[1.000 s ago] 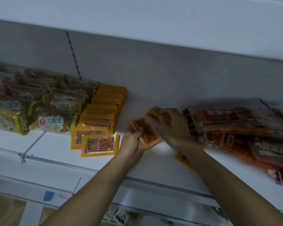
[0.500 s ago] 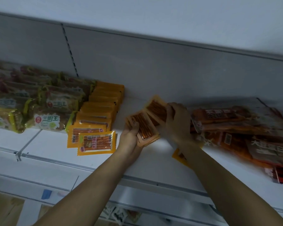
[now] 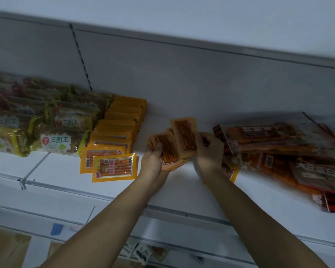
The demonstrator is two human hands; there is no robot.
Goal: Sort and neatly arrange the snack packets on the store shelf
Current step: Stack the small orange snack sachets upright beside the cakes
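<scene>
We judge the task partly done. The orange row already stands ordered on the shelf. Our left hand grips a small stack; right-hand fingers pinch one packet. The right pile remains unsorted.

Single head view — close, tilted, facing white shelf front-on.

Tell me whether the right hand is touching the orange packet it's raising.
Touching. The head view shows the right hand with its fingers curled round the lower right edge of the raised orange packet.
</scene>
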